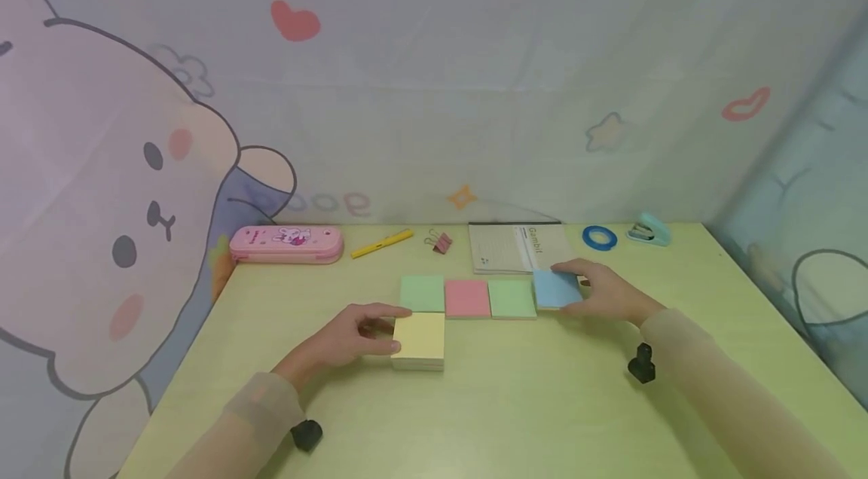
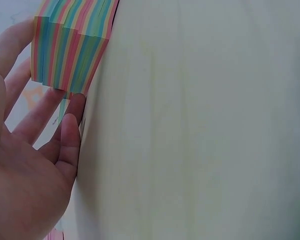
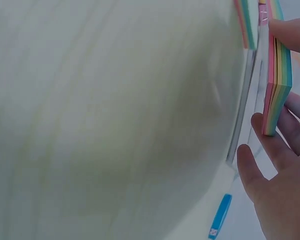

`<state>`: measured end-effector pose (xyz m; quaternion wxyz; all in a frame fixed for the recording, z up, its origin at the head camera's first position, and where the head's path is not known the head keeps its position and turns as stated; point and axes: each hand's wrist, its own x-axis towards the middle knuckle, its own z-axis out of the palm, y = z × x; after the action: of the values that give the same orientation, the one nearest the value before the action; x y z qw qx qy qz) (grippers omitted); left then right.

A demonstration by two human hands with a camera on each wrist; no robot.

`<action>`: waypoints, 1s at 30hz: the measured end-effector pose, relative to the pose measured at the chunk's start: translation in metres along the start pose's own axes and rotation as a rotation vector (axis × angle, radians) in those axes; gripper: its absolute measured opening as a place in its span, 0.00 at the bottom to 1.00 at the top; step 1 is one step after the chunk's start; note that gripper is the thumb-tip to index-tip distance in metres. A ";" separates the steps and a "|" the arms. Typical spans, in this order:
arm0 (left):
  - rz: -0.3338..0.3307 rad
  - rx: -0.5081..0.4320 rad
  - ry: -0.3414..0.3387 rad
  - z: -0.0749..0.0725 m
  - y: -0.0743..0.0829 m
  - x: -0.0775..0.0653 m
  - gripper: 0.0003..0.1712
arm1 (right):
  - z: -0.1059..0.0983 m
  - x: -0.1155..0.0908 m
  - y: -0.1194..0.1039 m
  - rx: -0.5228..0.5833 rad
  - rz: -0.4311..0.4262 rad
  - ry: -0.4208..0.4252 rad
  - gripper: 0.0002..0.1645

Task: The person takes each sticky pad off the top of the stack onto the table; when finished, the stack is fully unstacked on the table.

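My left hand (image 1: 349, 334) holds a thick stack of sticky note pads (image 1: 419, 337) with a yellow top, its thumb and forefinger at the stack's left side. Striped pink, yellow, green and blue edges of this stack (image 2: 70, 50) show in the left wrist view. A thinner blue-topped sticky note pad (image 1: 556, 289) is pinched by my right hand (image 1: 610, 294) from the right; its layered edge (image 3: 278, 75) shows in the right wrist view. Left of it, a green pad (image 1: 511, 300), a pink pad (image 1: 467, 299) and another green pad (image 1: 422, 294) lie in a row.
Along the table's back edge are a pink pencil case (image 1: 287, 245), a yellow pen (image 1: 382, 243), pink binder clips (image 1: 441, 242), a notebook (image 1: 495, 249), a blue tape roll (image 1: 600, 238) and a mint stapler (image 1: 649, 230). A printed curtain (image 1: 434, 87) hangs behind.
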<state>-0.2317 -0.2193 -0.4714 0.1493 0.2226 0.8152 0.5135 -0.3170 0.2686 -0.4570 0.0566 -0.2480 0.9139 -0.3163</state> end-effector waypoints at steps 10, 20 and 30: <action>0.006 -0.012 -0.004 0.002 -0.004 0.001 0.31 | 0.007 -0.006 0.014 -0.113 0.036 -0.083 0.53; 0.012 -0.009 -0.004 0.001 0.000 0.000 0.31 | 0.009 0.001 0.008 -0.122 0.003 -0.106 0.50; 0.011 -0.016 -0.003 0.001 -0.002 -0.001 0.31 | 0.011 0.005 0.004 -0.132 0.005 -0.113 0.50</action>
<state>-0.2313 -0.2200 -0.4736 0.1494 0.2267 0.8095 0.5206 -0.3199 0.2633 -0.4679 0.0926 -0.2665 0.9287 -0.2409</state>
